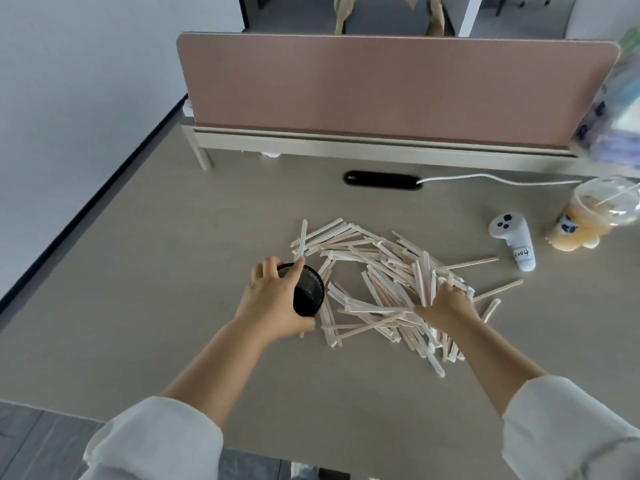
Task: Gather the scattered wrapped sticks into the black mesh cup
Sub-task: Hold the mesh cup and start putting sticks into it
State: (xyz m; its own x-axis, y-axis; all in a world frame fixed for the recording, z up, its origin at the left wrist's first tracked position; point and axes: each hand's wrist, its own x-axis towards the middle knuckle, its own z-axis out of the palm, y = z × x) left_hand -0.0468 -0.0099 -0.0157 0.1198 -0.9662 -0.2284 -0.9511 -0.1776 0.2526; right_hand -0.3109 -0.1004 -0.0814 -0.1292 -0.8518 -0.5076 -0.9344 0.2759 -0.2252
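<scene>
A beige rectangular desk (173, 271) carries one loose heap of paper-wrapped wooden sticks (377, 282), too many and too overlapped to count, their long axes pointing every way; the left hand (273, 299) is wrapped around one black mesh cup (308, 292), tipped with its mouth toward the heap; the right hand (446, 303), fingers curled, clutches several sticks standing nearly upright at the heap's right side.
</scene>
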